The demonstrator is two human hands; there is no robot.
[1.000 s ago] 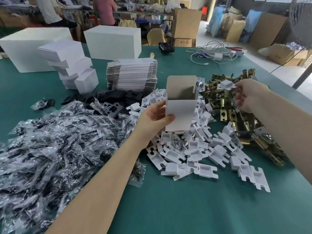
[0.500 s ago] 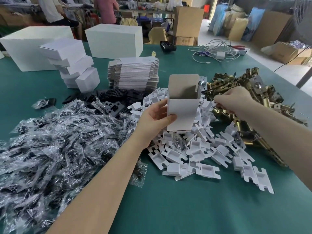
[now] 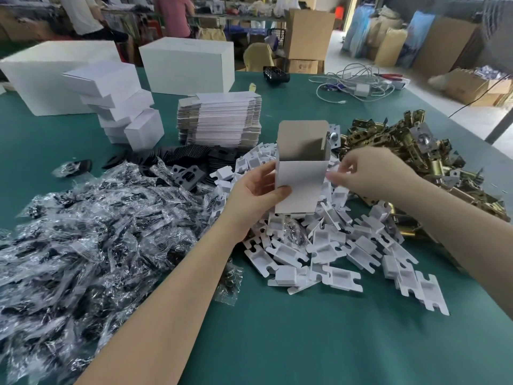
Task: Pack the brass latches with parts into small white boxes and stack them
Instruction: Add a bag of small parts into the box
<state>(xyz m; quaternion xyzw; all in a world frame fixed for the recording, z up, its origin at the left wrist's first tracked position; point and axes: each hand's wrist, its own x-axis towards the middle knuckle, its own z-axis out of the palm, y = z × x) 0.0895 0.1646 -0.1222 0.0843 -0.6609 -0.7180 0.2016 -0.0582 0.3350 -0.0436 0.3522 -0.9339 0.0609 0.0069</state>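
My left hand (image 3: 256, 197) grips a small white box (image 3: 301, 187) upright over the parts, its top flap standing open. My right hand (image 3: 372, 173) is just right of the box, its fingertips pinching what looks like a white plastic insert, blurred, at the box's right edge. A heap of brass latches (image 3: 422, 162) lies behind my right hand. White plastic inserts (image 3: 333, 251) are piled under and in front of the box. Closed small white boxes (image 3: 116, 107) stand stacked at the back left.
Clear bags of dark parts (image 3: 83, 232) cover the left of the green table (image 3: 305, 343). Black plates (image 3: 188, 173) and a stack of flat box blanks (image 3: 219, 118) lie behind them. Two large white cartons (image 3: 188, 68) and cables (image 3: 358, 84) are at the far edge.
My right hand dropped from above the brass heap onto the pile, then moved left to the box's right side. My left hand kept the box in place.
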